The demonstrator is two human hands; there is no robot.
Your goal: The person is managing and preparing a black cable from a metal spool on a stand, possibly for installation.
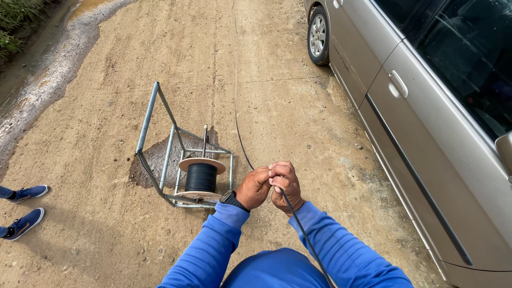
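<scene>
Both fists, left hand [253, 188] and right hand [285, 185], close tight on the thin black cable [240, 140]; the round spool [201, 178] sits in a grey metal frame [160, 144] on rough dirt

My left hand [254, 188] and right hand [285, 185] meet side by side in front of me, touching, both closed on the cable [238, 133], which runs ahead along the dirt road [106, 106] and back between my arms. The cable reel [201, 178] stands in its metal frame [160, 138] just left of my hands. A car [426, 106] sits along the right. Another person's shoes [24, 208] are at the far left edge.
</scene>
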